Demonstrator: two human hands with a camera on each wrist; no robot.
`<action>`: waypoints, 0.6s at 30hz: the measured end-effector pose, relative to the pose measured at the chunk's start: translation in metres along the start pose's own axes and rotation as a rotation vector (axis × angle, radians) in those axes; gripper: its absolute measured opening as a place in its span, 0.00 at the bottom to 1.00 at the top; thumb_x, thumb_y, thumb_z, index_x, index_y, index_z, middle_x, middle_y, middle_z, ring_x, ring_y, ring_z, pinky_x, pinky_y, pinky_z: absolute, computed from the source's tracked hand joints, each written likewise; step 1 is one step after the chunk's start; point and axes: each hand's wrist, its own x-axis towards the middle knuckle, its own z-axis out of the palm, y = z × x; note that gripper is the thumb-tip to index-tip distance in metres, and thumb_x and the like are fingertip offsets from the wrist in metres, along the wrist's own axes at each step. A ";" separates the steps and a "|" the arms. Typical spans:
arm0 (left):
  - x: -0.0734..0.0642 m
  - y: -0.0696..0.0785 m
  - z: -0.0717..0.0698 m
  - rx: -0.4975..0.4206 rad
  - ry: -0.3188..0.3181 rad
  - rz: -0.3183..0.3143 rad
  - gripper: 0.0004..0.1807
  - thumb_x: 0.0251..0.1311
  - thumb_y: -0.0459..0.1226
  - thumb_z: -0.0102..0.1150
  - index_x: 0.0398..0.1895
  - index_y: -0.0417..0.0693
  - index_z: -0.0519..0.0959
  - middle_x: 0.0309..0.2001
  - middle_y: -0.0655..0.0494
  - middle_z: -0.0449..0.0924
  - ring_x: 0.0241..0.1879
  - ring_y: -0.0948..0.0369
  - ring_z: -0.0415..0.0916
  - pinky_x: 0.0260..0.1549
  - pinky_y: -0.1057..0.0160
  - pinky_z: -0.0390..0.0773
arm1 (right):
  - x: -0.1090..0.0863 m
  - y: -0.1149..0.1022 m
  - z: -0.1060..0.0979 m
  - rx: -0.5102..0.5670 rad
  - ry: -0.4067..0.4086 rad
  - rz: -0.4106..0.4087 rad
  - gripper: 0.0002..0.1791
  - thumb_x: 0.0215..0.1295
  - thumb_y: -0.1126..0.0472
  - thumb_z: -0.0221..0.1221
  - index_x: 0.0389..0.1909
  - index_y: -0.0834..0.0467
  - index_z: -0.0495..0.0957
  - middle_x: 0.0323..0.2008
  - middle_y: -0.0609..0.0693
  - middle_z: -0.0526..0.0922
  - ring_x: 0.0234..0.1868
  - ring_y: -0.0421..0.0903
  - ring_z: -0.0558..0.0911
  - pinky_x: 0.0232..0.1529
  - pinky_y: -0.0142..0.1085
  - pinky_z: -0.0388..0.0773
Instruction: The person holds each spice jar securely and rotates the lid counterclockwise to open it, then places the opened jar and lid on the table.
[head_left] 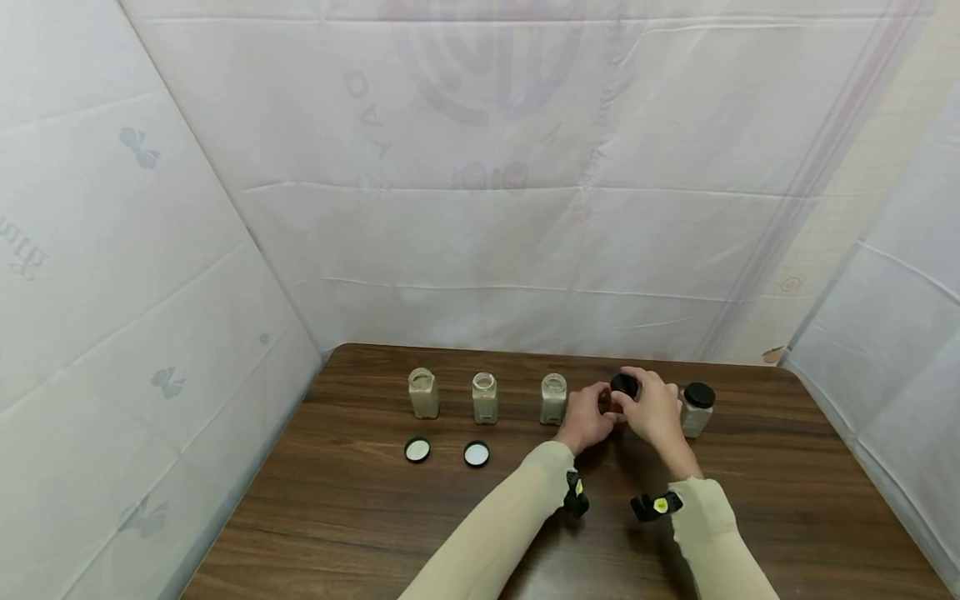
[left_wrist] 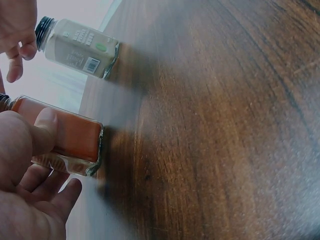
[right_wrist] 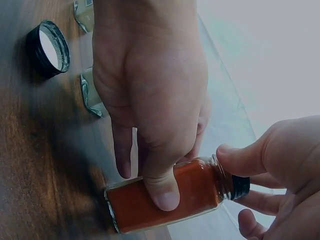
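Note:
My left hand [head_left: 587, 417] grips a square glass spice jar [right_wrist: 192, 187] of orange-red powder around its body, thumb flat along one side. The jar stands upright on the table, mostly hidden by the hands in the head view. My right hand [head_left: 651, 408] pinches the black screw lid [right_wrist: 241, 187] at the jar's mouth between thumb and fingers. Glass threads show just below the lid in the right wrist view. Right of my right hand stands a capped jar [head_left: 697, 408] of pale powder, its printed label [left_wrist: 82, 47] facing the left wrist camera.
Left of my hands, three uncapped jars of pale powder, a left one [head_left: 424, 395], a middle one [head_left: 485, 400] and a right one [head_left: 553, 400], stand in a row. Two black lids, one [head_left: 417, 450] and another [head_left: 476, 454], lie upturned before them. White sheeting [head_left: 480, 250] surrounds the wooden table [head_left: 337, 517].

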 end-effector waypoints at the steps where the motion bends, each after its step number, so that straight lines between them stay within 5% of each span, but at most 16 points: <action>1: 0.000 0.000 0.000 0.004 0.000 0.000 0.13 0.62 0.35 0.68 0.50 0.53 0.84 0.37 0.64 0.84 0.38 0.65 0.79 0.39 0.67 0.78 | 0.000 0.000 0.000 0.000 -0.002 -0.001 0.27 0.72 0.60 0.64 0.68 0.62 0.73 0.63 0.70 0.73 0.55 0.71 0.67 0.55 0.64 0.61; 18: 0.000 -0.001 -0.001 -0.005 -0.012 0.012 0.14 0.61 0.32 0.66 0.49 0.52 0.84 0.37 0.61 0.84 0.34 0.66 0.76 0.36 0.68 0.76 | 0.000 0.001 -0.005 -0.007 -0.046 -0.098 0.25 0.73 0.64 0.61 0.70 0.59 0.74 0.65 0.72 0.68 0.63 0.73 0.66 0.55 0.69 0.62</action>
